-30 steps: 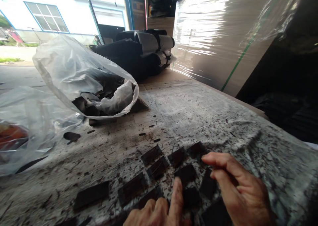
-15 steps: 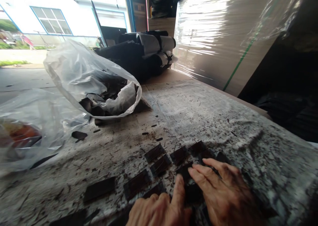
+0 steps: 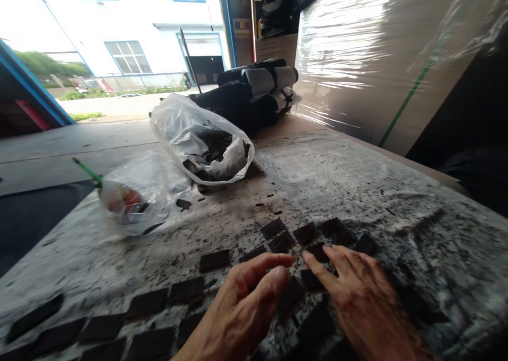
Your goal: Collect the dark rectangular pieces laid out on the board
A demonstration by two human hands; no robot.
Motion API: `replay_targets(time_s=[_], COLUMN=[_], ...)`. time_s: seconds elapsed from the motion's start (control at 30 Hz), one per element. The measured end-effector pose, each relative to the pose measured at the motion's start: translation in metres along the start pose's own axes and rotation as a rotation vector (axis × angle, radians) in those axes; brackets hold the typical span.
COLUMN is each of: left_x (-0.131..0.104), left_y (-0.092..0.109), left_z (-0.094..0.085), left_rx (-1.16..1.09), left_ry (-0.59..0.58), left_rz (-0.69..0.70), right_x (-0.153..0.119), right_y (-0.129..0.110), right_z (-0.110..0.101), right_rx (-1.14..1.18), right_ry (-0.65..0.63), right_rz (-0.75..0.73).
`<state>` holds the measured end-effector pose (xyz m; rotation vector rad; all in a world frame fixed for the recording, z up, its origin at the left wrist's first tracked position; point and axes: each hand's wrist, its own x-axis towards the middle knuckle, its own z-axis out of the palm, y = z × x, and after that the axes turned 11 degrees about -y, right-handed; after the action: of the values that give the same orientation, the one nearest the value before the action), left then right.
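Several small flat black rectangular pieces (image 3: pixel 147 303) lie spread over a cloth-covered table (image 3: pixel 301 165). My right hand (image 3: pixel 355 292) is palm down with its fingers stretched out. Its fingertips rest at the edge of one black piece (image 3: pixel 316 251) near the middle of the cluster. Just to the left is my left hand (image 3: pixel 246 297), turned partly on its side, index finger and thumb extended and apart. Nothing shows between them. The left hand partly covers another black piece (image 3: pixel 253 253); whether it touches that piece I cannot tell.
A clear plastic bag (image 3: pixel 166 115) full of black scraps lies open beyond the pieces. Left of it sits a smaller clear bag (image 3: pixel 137 220) with orange contents. Dark rolls (image 3: pixel 254 86) are at the back, a film-wrapped stack (image 3: pixel 349 86) at the right. Dark shreds litter the cloth.
My left hand has lifted from the pieces and turned, its thumb now showing. The right hand stays over the cluster. The view has shifted left, showing more pieces.
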<state>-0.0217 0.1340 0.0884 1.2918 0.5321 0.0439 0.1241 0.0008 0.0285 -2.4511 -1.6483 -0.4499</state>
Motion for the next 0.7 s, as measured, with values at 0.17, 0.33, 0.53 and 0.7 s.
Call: replay_targets(time_s=[0.17, 0.33, 0.53, 0.7], left_x=[-0.015, -0.025, -0.037, -0.041], left_y=[-0.004, -0.013, -0.018, -0.026], left_z=[-0.007, -0.011, -0.005, -0.006], left_rx=[-0.36, -0.611, -0.688, -0.702], left_ry=[0.031, 0.031, -0.041, -0.038], left_rz=[-0.018, -0.013, 0.028, -0.009], right_x=[0.001, 0.005, 0.018, 0.02], right_y=[0.008, -0.012, -0.066, -0.077], right_z=[-0.009, -0.024, -0.046, -0.046], right_rx=[0.062, 0.652, 1.586, 1.911], right_ry=[0.0, -0.183, -0.693, -0.768], right_rz=[0.005, 0.097, 0.185, 0.331])
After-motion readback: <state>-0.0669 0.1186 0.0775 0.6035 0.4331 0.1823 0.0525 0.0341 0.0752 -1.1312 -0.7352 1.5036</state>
